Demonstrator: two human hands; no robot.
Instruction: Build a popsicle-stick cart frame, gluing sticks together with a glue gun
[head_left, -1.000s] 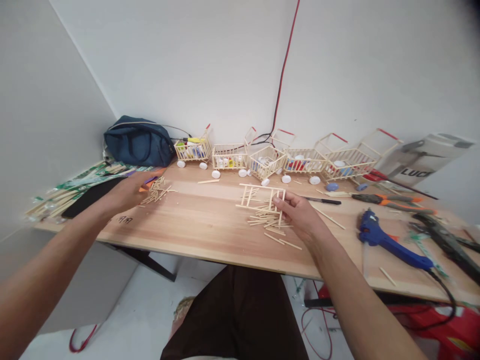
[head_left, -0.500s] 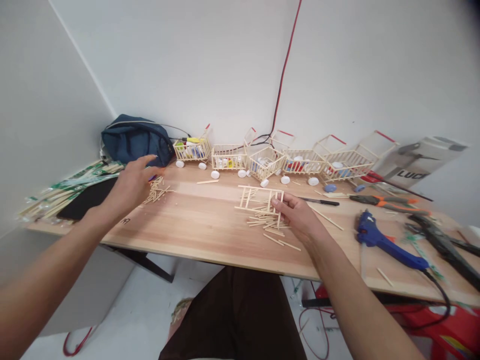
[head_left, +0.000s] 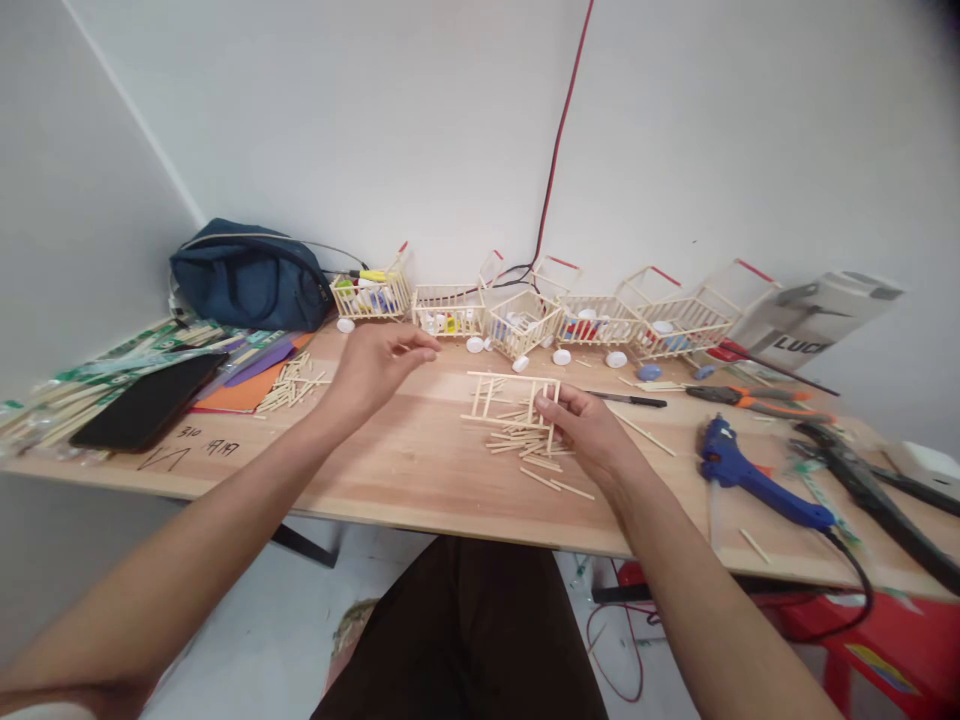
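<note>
My right hand (head_left: 581, 425) grips the right end of a small ladder-like frame (head_left: 484, 395) made of thin wooden sticks, with the thumb on top. The frame is held just above a loose pile of short cut sticks (head_left: 517, 437). To its left, my left hand (head_left: 379, 365) hovers over the table, fingers stretched to the right and slightly curved. Nothing shows between its fingertips. Behind the hands stand several miniature shopping carts of wooden sticks, such as one cart (head_left: 450, 312) with white bottle-cap-like wheels and small items inside.
Left are a blue bag (head_left: 247, 275), a black phone (head_left: 150, 400), orange paper (head_left: 236, 393) and a second pile of sticks (head_left: 289, 385). Right lie a pen (head_left: 630, 399), orange-handled pliers (head_left: 750, 400), a blue glue gun (head_left: 765, 485) and a black tool (head_left: 870, 495). The wooden table's front edge (head_left: 480, 532) is near my lap.
My left hand has moved right, from beside the left stick pile to the middle of the table, uncovering the orange and purple paper. The right hand keeps its hold on the stick frame.
</note>
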